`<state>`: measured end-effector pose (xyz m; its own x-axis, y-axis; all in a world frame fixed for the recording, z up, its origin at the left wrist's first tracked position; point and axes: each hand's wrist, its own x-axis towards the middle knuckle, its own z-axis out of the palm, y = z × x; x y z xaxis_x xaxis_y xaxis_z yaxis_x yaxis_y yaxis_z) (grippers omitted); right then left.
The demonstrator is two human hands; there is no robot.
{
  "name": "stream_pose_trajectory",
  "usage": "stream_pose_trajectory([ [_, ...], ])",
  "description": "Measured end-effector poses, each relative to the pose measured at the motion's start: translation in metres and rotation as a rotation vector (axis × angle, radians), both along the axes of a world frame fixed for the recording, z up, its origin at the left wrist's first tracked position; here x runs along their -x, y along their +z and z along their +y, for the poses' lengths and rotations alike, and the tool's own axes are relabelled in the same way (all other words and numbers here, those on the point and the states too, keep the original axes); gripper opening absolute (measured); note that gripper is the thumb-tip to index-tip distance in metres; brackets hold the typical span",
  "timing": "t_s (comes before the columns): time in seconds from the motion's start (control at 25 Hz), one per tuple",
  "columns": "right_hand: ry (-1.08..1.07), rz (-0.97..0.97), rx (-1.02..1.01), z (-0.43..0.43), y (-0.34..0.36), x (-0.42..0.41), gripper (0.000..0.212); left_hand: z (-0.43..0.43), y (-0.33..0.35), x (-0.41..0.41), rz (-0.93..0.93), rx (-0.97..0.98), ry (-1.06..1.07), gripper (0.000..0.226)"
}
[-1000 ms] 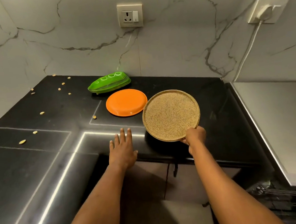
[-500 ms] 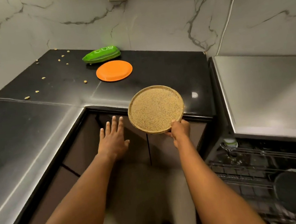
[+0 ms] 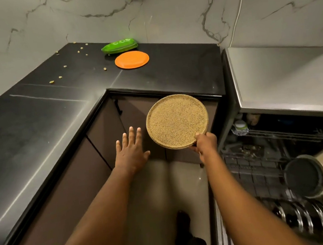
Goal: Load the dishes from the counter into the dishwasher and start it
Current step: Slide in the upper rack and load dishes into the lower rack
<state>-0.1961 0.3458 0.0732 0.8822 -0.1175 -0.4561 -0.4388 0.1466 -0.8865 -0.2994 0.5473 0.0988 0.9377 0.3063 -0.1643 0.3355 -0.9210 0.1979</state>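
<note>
Plate point(image 3: 176, 120) is coming off the counter point(image 3: 170, 73), right hand point(image 3: 205, 143) pinching its near rim, left hand point(image 3: 131, 153) hovering spread beside it, heading for the open dishwasher point(image 3: 245, 173) rightward.

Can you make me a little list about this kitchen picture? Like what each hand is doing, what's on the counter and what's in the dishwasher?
right hand: grips the rim of the speckled tan plate, held in the air in front of the cabinets
left hand: fingers spread, holds nothing
on the counter: orange plate, green dish, scattered crumbs
dishwasher: open; its rack holds a dark round pan and steel plates
left to load: tan plate, orange plate, green dish
</note>
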Motion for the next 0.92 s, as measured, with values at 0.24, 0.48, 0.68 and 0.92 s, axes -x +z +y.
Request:
stream_pose_trajectory([
  [0.24, 0.007, 0.064, 0.045, -0.071, -0.017, 0.090, 0.026, -0.069, -0.025, 0.081, 0.117, 0.031, -0.077, 0.090],
  [0.48, -0.023, 0.064, 0.047, -0.149, -0.014, 0.135, 0.022, -0.138, -0.022, 0.109, 0.096, 0.020, -0.117, 0.088],
  [0.68, -0.021, 0.108, 0.116, -0.234, -0.032, 0.156, 0.010, -0.222, -0.031, 0.120, 0.124, 0.049, -0.132, 0.087],
  [0.92, -0.004, 0.151, 0.200, -0.358, -0.048, 0.176, 0.012, -0.341, -0.068, 0.131, 0.250, 0.135, -0.174, 0.086],
])
